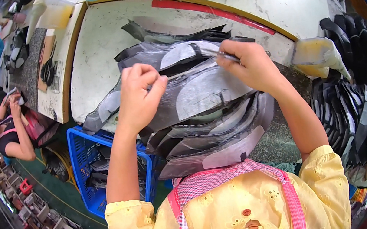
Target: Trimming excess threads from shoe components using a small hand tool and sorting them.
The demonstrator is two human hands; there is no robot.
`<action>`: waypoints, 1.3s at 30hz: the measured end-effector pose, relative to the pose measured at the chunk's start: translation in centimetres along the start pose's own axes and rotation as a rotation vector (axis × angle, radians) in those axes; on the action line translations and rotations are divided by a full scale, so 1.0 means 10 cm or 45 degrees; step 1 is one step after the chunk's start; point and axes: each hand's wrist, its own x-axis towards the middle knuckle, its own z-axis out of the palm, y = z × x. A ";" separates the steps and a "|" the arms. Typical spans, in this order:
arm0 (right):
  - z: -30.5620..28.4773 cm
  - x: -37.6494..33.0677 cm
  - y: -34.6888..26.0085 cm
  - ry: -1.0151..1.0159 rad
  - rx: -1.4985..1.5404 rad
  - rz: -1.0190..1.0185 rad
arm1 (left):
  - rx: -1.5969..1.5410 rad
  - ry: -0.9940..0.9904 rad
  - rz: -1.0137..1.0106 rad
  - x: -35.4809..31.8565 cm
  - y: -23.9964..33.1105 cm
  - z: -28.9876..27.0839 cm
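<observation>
Layered grey and black curved pieces with pale patches, looking like shoe uppers [210, 89], lie overlapped on the white worktable [90, 52] and toward my body. Over their left part is my left hand [142, 94], its fingers curled in and the thumb close to the index finger. Whatever may be between those fingertips is too small to make out. My right hand [249, 65], above the right side of the pieces, grips a slim metallic tool [228, 55]. The tool points left over a pale patch; its exact kind is unclear.
Below the table's left edge stands a blue plastic basket [84, 175] with dark pieces inside. A plastic-wrapped container of yellowish stuff [316, 56] sits at right, beside hanging stacks of dark pieces [348, 115]. Another person [11, 124] works at far left.
</observation>
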 end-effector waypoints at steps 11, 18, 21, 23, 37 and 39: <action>0.12 0.08 -0.03 -0.197 0.004 0.009 | -0.056 -0.112 -0.200 -0.14 -0.28 0.01; 0.20 0.06 0.01 -0.165 0.004 -0.017 | 0.126 -0.133 -0.220 -0.14 -0.25 -0.01; 0.21 0.06 0.06 -0.119 -0.001 -0.041 | 0.505 0.146 -0.234 -0.10 -0.24 -0.04; 0.21 0.06 0.06 -0.093 0.012 -0.020 | 0.260 0.167 -0.080 -0.11 -0.03 0.04; 0.08 -0.11 0.59 0.006 -0.033 0.236 | 0.076 -0.048 0.472 0.32 0.65 0.54; 0.04 -0.13 0.63 0.000 -0.021 0.328 | 0.042 -0.213 0.574 0.43 0.70 0.66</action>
